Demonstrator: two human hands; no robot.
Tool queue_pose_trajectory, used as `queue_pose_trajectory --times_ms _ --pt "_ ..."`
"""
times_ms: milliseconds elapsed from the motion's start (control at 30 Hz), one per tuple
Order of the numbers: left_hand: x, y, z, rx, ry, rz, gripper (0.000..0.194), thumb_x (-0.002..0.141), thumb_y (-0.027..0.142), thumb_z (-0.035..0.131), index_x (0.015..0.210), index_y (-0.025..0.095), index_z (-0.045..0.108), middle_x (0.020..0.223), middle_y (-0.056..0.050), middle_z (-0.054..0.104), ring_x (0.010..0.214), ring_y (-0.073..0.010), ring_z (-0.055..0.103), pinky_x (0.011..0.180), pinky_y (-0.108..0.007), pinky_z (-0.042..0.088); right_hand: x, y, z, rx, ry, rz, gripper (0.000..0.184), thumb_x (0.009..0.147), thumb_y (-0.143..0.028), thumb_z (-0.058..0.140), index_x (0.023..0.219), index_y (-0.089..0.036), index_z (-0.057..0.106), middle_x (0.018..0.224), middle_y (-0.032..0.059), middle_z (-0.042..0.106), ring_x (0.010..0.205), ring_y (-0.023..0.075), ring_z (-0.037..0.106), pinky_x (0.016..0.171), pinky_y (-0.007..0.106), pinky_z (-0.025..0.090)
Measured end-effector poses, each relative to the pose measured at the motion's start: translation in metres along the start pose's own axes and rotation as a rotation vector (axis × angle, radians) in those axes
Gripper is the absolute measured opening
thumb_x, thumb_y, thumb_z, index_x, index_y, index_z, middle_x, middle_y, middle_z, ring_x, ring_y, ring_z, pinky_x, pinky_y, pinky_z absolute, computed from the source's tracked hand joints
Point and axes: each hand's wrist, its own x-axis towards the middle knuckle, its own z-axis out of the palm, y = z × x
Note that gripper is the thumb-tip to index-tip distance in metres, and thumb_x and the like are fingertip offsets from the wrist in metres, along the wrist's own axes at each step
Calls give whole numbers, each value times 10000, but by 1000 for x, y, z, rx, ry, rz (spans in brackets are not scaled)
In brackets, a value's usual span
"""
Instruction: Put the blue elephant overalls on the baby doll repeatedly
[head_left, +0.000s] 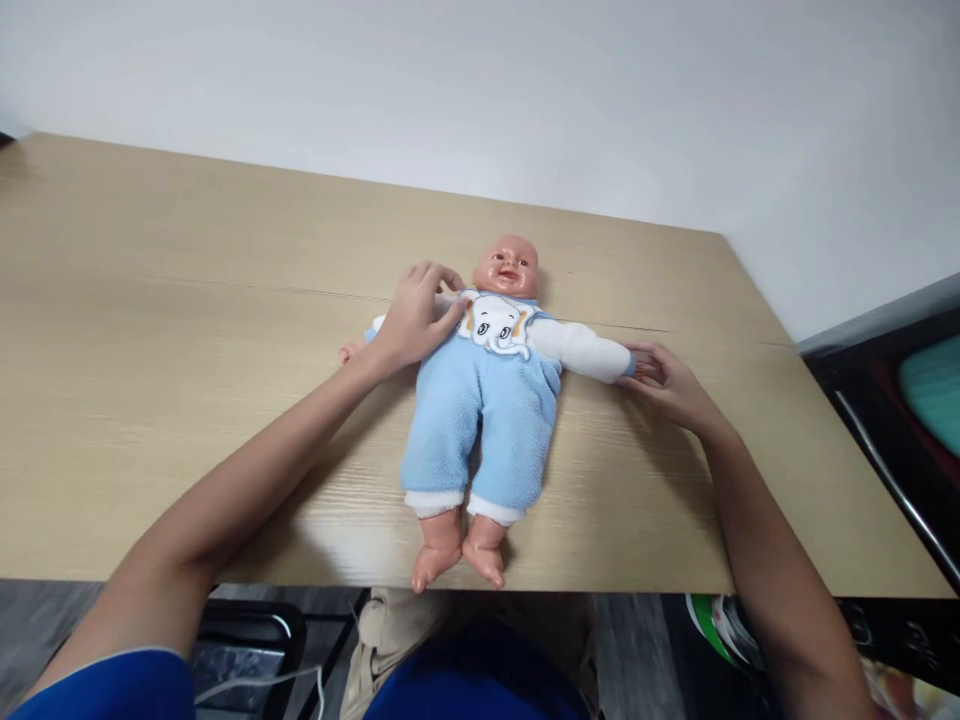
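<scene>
A baby doll (487, 400) in a light blue plush romper with white sleeves and an elephant bib lies on its back on the wooden table (187, 330), head away from me, bare feet at the near edge. My left hand (416, 315) rests on the doll's shoulder and upper chest, fingers curled against the fabric by the bib. Out to the right, my right hand (667, 380) pinches the doll's small hand at the end of its stretched-out white sleeve.
A white wall stands behind the table. At the right, below table height, is a dark unit (892, 420) with a teal object. Under the near edge I see a black object with a white cable (255, 640) on the floor.
</scene>
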Motion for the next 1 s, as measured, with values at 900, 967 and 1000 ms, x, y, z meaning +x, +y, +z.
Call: queue_pose_trajectory --times_ms 900,967,1000 --pt "-68 11 -4 -300 -156 -183 581 1082 726 683 1414 261 576 1399 -145 702 1274 -310 680 1192 -504 580 52 -118 123 445 -164 -59 601 951 -884 840 991 -306 679 996 15 669 972 245 638 1021 403 593" --pt "-69 10 -3 -280 -152 -178 547 1086 711 669 1377 254 591 1393 -146 717 1295 -320 679 1202 -517 565 52 -114 124 437 -143 -48 642 914 -921 854 988 -313 662 952 2 635 914 235 608 945 387 589" --pt "-68 9 -3 -272 -150 -174 518 1095 698 658 1354 252 605 1385 -143 727 1303 -324 678 1207 -524 556 53 -113 123 412 -137 -54 642 916 -923 852 993 -312 670 947 2 635 903 235 603 927 384 583"
